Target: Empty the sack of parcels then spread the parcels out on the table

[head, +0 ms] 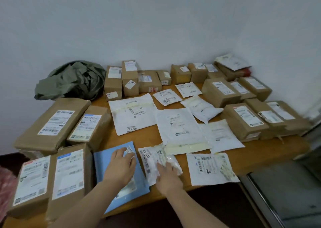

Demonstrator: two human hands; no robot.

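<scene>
The green sack (73, 80) lies crumpled at the table's far left corner. Many parcels lie spread over the wooden table (260, 151): brown boxes on the left, back and right, white mailer bags in the middle. My left hand (121, 167) rests flat, fingers apart, on a blue envelope parcel (104, 163) at the near edge. My right hand (167, 174) presses flat on a small crinkled white bag parcel (152, 160) just right of the blue one. Neither hand grips anything.
Large brown boxes (52, 123) crowd the left side. Another white bag (210, 168) lies near the front right edge. A grey wall stands behind. A grey surface (286, 193) sits lower right, off the table; something red (5, 180) shows at far left.
</scene>
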